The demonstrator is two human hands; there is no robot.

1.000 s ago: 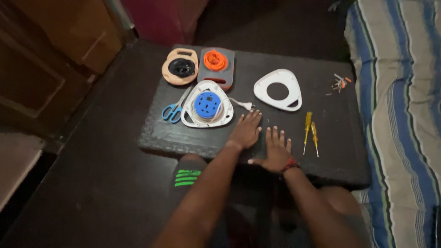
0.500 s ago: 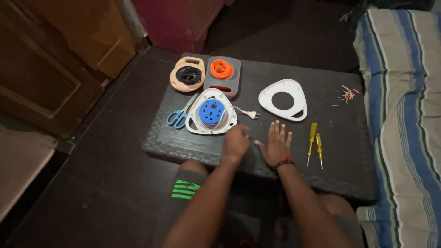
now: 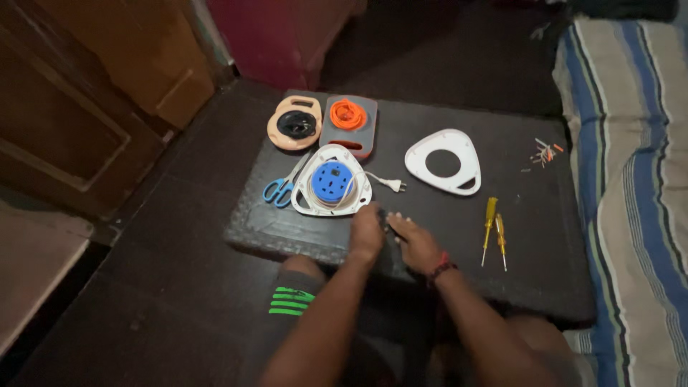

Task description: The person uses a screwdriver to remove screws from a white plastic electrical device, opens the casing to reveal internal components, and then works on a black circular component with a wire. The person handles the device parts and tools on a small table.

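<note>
1. The dark desk (image 3: pixel 545 236) lies low in front of me, with a striped mattress (image 3: pixel 631 165) along its right side.
2. My left hand (image 3: pixel 367 233) and right hand (image 3: pixel 416 244) meet at the desk's near edge, fingers curled together over something small and dark; I cannot tell what it is, nor how tightly either grip is closed on it.
3. Just beyond my left hand sits the white triangular reel housing with a blue socket disc (image 3: pixel 332 188), its white plug (image 3: pixel 393 185) trailing right.
4. A white triangular cover (image 3: pixel 444 162) with a round hole lies well to the right.
5. At the far edge rest a tan reel (image 3: pixel 294 122) and a grey plate carrying an orange coil (image 3: pixel 348 115).
6. Blue-handled scissors (image 3: pixel 281 188) lie left of the housing.
7. Two yellow screwdrivers (image 3: pixel 493 229) lie near my right hand.
8. Small loose bits (image 3: pixel 545 152) are scattered far right.
</note>
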